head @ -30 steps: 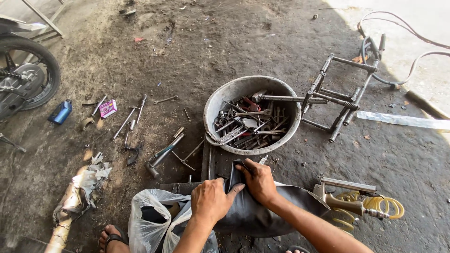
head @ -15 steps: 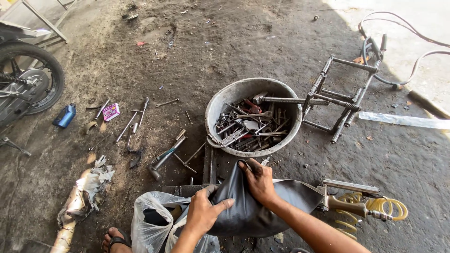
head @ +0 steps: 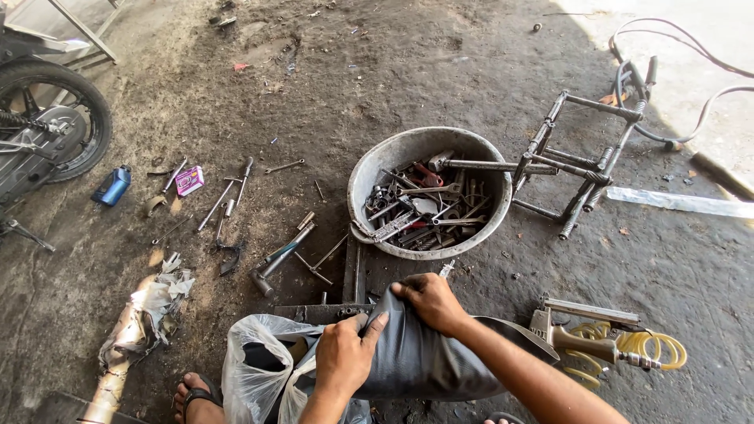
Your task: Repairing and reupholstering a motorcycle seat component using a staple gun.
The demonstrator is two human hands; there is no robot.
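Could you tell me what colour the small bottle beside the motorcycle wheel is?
The bottle is blue, seen in the head view.
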